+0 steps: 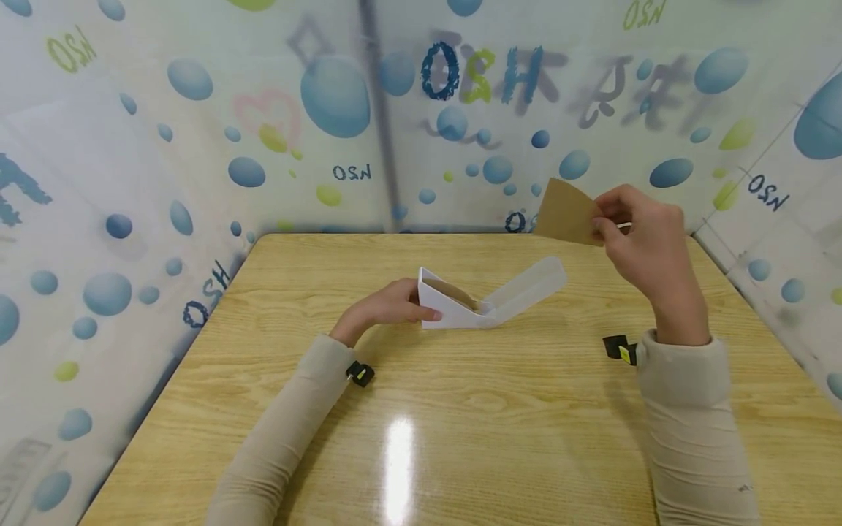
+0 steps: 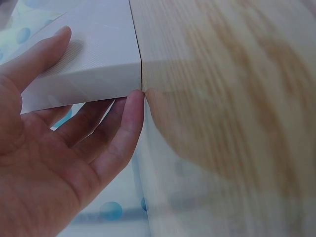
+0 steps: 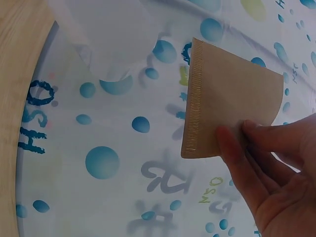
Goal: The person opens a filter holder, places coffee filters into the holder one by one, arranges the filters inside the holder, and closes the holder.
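My right hand (image 1: 647, 234) is raised over the table's far right part, pinching a brown paper coffee filter (image 1: 567, 213) by one edge between thumb and fingers. A crimped seam runs along the far side of the filter (image 3: 227, 101) in the right wrist view. Near the table's middle, my left hand (image 1: 395, 302) holds a white box (image 1: 442, 307) with a slanted opening. Its thumb lies on one face and the fingers on another, as the box (image 2: 94, 59) shows in the left wrist view. Inside the box stand more brown filters (image 1: 450, 291). The translucent lid (image 1: 529, 288) hangs open to the right.
The box is at the wooden tabletop (image 1: 500, 431). A patterned sheet wall (image 1: 447, 161) rises behind the table's back edge, with more of it at the left and right. Small black wrist devices (image 1: 360, 373) are on both sleeves.
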`<state>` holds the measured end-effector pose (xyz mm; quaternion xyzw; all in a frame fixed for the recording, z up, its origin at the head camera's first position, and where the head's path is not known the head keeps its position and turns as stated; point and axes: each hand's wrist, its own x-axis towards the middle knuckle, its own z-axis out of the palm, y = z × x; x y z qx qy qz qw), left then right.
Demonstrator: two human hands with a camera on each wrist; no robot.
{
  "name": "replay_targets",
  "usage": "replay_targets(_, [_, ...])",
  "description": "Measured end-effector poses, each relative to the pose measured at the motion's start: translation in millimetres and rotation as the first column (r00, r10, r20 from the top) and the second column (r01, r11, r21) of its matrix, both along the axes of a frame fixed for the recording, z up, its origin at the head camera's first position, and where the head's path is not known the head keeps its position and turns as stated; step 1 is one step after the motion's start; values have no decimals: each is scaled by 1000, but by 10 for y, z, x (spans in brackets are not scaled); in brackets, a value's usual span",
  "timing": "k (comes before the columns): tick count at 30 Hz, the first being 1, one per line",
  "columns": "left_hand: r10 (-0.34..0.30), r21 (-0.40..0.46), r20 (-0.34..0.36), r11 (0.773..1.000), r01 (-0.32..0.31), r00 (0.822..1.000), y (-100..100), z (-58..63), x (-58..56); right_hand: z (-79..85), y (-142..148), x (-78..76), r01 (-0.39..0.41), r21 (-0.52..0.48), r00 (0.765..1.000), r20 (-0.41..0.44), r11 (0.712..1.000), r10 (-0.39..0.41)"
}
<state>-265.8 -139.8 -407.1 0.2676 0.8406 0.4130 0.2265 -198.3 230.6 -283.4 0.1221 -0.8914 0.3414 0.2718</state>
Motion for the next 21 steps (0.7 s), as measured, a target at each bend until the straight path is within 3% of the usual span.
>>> replay_targets(21, [6, -8, 10, 1000, -6, 1000, -6, 23, 12, -58, -180, -22, -70, 93, 998, -1, 993, 70])
